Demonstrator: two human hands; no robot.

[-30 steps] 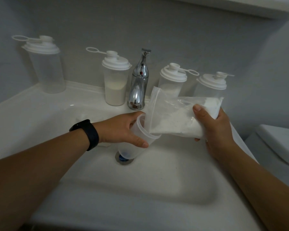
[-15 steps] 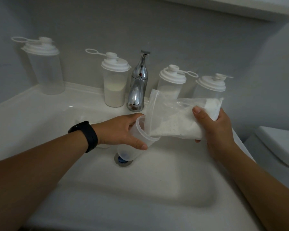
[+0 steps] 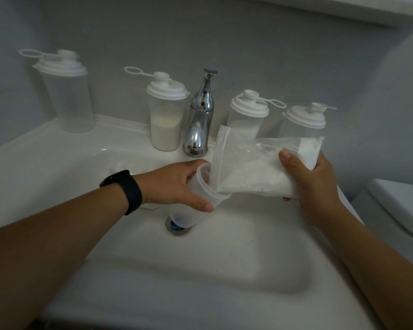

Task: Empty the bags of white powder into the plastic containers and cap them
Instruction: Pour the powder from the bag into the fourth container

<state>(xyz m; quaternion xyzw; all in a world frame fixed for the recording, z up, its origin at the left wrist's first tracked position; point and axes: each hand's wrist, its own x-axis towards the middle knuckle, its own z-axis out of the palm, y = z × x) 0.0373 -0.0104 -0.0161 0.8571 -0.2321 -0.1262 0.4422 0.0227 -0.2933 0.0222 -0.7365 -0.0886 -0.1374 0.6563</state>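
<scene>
My left hand [image 3: 174, 184] grips an uncapped clear plastic container [image 3: 191, 210], tilted over the sink basin with its mouth toward the right. My right hand [image 3: 312, 182] holds a clear bag of white powder [image 3: 255, 172] on its side, the bag's open end lying at the container's rim. Powder fills the lower part of the bag. Along the back ledge stand capped containers: an empty-looking one [image 3: 67, 98] at far left, one partly filled with powder [image 3: 166, 120] left of the tap, and two more [image 3: 247, 115] [image 3: 303, 125] right of it.
A chrome tap [image 3: 199, 122] rises at the back of the white sink [image 3: 200, 277]. The drain [image 3: 178, 228] sits just under the held container. A white toilet [image 3: 396, 206] is at the right edge. A grey wall is behind the ledge.
The view has shifted slightly. The bag and the container stay together at the rim, with the bag's closed end raised a little by my right hand.
</scene>
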